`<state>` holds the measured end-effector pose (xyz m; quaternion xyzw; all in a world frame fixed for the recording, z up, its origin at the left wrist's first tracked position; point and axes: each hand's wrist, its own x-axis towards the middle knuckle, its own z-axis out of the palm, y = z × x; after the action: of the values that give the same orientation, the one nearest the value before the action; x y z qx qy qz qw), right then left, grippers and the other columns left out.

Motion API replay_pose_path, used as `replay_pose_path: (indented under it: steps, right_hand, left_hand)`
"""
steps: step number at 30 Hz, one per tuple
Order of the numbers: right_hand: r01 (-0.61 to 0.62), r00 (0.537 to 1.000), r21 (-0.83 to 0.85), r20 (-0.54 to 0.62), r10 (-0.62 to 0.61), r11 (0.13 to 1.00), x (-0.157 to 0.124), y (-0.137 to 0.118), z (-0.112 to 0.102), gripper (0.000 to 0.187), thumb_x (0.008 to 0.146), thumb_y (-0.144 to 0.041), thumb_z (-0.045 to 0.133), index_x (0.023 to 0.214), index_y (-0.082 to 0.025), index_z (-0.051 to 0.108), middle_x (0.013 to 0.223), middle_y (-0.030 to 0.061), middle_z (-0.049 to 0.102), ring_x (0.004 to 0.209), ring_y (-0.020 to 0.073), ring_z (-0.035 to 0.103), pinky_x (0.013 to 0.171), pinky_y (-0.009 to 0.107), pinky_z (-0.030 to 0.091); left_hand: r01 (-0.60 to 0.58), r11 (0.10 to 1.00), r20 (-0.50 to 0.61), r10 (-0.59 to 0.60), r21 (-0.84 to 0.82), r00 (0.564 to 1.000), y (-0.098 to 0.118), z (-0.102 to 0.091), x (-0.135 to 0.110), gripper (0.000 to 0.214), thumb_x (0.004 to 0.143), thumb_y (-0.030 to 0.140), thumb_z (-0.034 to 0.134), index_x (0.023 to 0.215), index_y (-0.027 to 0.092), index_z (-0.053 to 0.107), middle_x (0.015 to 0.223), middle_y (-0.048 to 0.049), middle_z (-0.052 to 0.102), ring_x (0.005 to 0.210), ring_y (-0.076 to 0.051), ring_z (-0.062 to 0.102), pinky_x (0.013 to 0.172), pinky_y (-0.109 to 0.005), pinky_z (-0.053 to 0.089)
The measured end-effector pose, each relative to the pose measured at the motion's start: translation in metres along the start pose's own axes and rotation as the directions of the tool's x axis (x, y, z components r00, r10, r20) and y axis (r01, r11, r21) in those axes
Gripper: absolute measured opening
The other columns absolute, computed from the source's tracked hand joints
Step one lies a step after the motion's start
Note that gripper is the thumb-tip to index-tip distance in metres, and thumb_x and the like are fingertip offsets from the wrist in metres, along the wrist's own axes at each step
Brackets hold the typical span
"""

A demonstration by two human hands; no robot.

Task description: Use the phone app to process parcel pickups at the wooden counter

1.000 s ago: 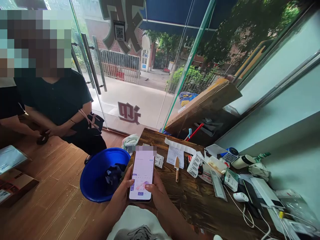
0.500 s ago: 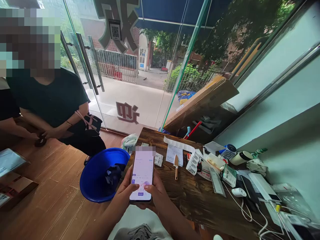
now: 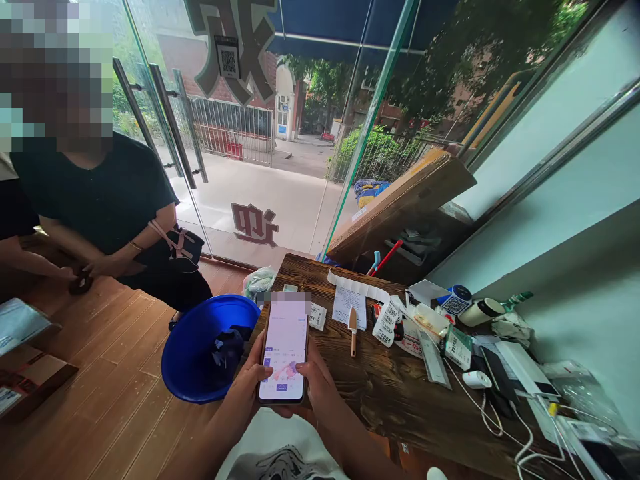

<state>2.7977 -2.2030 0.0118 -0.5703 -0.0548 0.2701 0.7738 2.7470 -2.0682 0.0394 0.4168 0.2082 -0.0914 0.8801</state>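
Observation:
A smartphone [image 3: 285, 343] with a lit, pale screen is held upright in front of my body, near the edge of the dark wooden table [image 3: 370, 407]. My left hand [image 3: 254, 373] wraps its left side, the thumb lying over the screen's lower left. Around the right side is my right hand [image 3: 314, 370], its thumb at the lower right edge of the screen. Most of my other fingers are hidden behind the phone. Just beyond it on the table lie printed labels [image 3: 317, 317], a paper sheet [image 3: 349, 307] and a knife [image 3: 353, 331] with a wooden handle.
A blue tub [image 3: 187, 360] with dark contents stands on the floor at left. Beyond it a person [image 3: 95, 200] stands with hands together. Boxes, white cables [image 3: 525, 440] and a bottle [image 3: 483, 313] crowd the table's right side. A glass door [image 3: 250, 180] lies ahead.
My right thumb has shifted right, toward the phone's edge. My left thumb has moved slightly left. The phone stays in both hands, and the view has shifted a little.

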Motion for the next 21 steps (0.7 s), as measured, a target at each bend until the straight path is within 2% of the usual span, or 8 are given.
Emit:
replay_pose_path:
  steps: [4,7,11,16,21]
  right_hand:
    - [-0.023,0.999,-0.001,0.030,0.023,1.000,-0.001,-0.007,0.003,0.053,0.071,-0.027,0.053,0.124,-0.025,0.055,0.096,0.0045,0.071,0.072,0.0217,0.063,0.062,0.033,0.051]
    - [-0.047,0.996,-0.003,0.078,0.047,0.999,-0.003,-0.013,0.008,0.055,0.069,-0.025,0.057,0.124,-0.026,0.054,0.092,0.0031,0.071,0.063,0.0190,0.061,0.056,0.031,0.048]
    - [-0.048,0.997,0.020,0.054,0.047,0.999,-0.007,-0.018,0.013,0.054,0.069,-0.025,0.060,0.122,-0.026,0.053,0.091,0.0021,0.070,0.065,0.0171,0.060,0.055,0.028,0.047]
    - [-0.038,0.999,0.049,0.027,0.036,0.998,-0.010,-0.015,0.012,0.051,0.070,-0.025,0.061,0.120,-0.027,0.054,0.086,0.0008,0.070,0.065,0.0182,0.062,0.057,0.029,0.048]
    - [-0.014,0.999,0.050,0.054,0.011,0.999,-0.007,-0.007,0.009,0.053,0.068,-0.027,0.061,0.120,-0.026,0.054,0.076,-0.0006,0.069,0.059,0.0191,0.061,0.052,0.029,0.047]
  left_hand:
    - [-0.019,0.998,-0.073,0.023,0.052,0.997,0.002,0.007,-0.005,0.087,0.069,0.021,0.060,0.148,0.027,0.023,0.130,-0.0136,0.056,0.077,-0.025,0.065,0.046,-0.030,0.053]
    - [-0.023,0.996,-0.110,0.032,0.083,0.993,0.003,0.010,-0.008,0.085,0.070,0.021,0.060,0.147,0.026,0.024,0.129,-0.0135,0.057,0.077,-0.026,0.065,0.046,-0.032,0.054]
    - [-0.018,1.000,-0.053,0.019,0.019,0.998,0.002,0.006,-0.007,0.087,0.066,0.019,0.055,0.147,0.025,0.023,0.130,-0.0136,0.056,0.086,-0.028,0.064,0.046,-0.029,0.052]
    - [-0.012,1.000,-0.008,0.012,-0.028,1.000,0.000,0.000,-0.004,0.077,0.073,0.027,0.054,0.146,0.026,0.029,0.133,-0.0122,0.055,0.092,-0.028,0.063,0.053,-0.030,0.054]
    - [-0.027,0.999,-0.035,0.028,0.020,0.999,-0.002,0.002,-0.003,0.072,0.080,0.035,0.058,0.146,0.029,0.029,0.125,-0.0123,0.061,0.082,-0.027,0.066,0.047,-0.028,0.051]
